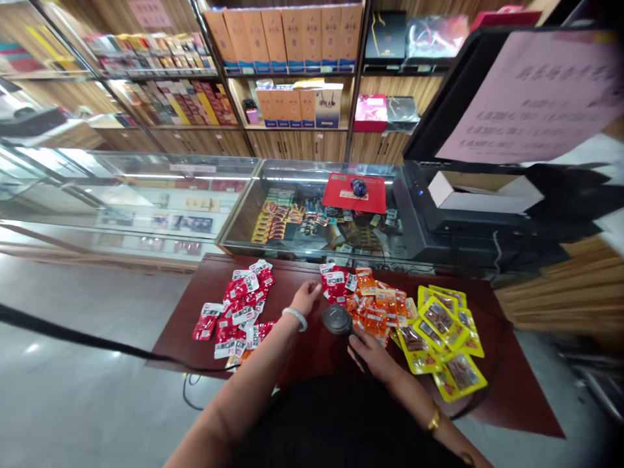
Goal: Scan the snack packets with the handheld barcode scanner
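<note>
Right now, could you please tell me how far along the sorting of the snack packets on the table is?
Mostly sorted: red packets lie in a pile at the left, orange packets in the middle, yellow packets at the right. In hand: the right hand holds a black scanner, and the left hand reaches toward a few red packets beside the orange pile. Those look left to move.
</note>
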Demonstrator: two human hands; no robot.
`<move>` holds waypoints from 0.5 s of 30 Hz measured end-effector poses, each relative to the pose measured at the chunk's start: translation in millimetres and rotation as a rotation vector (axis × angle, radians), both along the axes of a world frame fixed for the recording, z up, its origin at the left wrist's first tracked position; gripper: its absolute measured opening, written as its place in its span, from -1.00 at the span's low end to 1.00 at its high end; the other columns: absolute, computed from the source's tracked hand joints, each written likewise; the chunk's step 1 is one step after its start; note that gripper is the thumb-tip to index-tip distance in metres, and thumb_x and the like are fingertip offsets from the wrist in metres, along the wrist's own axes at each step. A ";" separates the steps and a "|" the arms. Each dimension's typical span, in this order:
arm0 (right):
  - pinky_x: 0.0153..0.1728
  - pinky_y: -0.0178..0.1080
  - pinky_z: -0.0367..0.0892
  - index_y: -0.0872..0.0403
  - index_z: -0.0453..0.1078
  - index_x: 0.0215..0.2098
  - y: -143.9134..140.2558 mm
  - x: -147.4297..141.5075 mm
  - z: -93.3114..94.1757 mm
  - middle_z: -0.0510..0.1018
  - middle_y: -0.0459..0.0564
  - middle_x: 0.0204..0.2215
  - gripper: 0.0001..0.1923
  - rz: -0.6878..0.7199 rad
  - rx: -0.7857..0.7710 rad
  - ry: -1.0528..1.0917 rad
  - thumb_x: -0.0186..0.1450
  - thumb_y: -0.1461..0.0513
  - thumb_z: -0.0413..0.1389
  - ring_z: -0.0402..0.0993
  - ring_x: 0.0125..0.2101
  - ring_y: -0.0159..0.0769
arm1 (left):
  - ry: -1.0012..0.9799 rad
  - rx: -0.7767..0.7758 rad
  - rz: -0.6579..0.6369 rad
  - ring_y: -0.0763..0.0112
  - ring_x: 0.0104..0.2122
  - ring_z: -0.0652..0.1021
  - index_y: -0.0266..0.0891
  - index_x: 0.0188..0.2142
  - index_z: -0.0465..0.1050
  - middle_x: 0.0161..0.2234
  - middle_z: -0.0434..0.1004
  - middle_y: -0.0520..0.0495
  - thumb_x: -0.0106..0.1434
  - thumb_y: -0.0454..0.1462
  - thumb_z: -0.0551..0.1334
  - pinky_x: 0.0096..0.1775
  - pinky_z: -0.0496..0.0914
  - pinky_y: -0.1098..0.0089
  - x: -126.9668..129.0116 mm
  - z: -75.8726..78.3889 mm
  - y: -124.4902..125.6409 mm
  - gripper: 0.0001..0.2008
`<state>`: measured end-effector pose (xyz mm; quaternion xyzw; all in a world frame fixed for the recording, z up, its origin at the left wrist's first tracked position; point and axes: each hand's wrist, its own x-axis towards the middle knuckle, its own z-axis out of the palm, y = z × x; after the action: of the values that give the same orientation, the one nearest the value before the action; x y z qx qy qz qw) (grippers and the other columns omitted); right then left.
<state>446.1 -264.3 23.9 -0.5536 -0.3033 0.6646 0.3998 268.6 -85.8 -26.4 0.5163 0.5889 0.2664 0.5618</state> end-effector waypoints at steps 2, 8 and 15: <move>-0.62 -0.36 0.21 0.01 0.46 -0.06 0.8 -0.3 -1.0 0.32 -0.21 -0.63 -0.44 0.026 -0.001 -0.007 0.19 -0.20 0.17 0.19 -0.66 -0.43 | 0.232 0.037 -0.008 0.26 -0.11 0.55 -0.29 -0.07 0.42 -0.10 0.57 -0.23 0.21 -0.16 0.28 0.00 0.39 0.28 -25.8 4.9 -11.2 -0.66; -0.58 -0.36 0.28 0.00 0.47 -0.05 1.8 0.4 -1.4 0.40 -0.17 -0.57 -0.43 0.039 -0.027 -0.016 0.19 -0.20 0.18 0.25 -0.62 -0.42 | 1.056 0.051 -0.021 -0.04 0.25 0.24 -0.24 0.22 0.23 0.26 0.22 -0.34 0.23 -0.15 0.23 0.18 0.17 0.06 -122.5 17.1 -81.9 -0.41; -0.52 -0.35 0.31 0.02 0.48 -0.09 3.4 -5.8 -0.2 0.40 -0.14 -0.52 -0.43 0.083 -0.016 0.011 0.17 -0.21 0.20 0.29 -0.55 -0.40 | 1.193 -0.038 -0.100 -0.09 0.21 0.24 -0.03 0.27 0.17 0.28 0.14 -0.25 0.15 -0.16 0.27 0.12 0.19 0.08 -155.0 20.6 -92.5 -0.31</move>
<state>440.3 -260.8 23.7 -0.5400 -0.3186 0.6860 0.3691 113.7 -178.3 -5.8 0.5937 0.7823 -0.1071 0.1551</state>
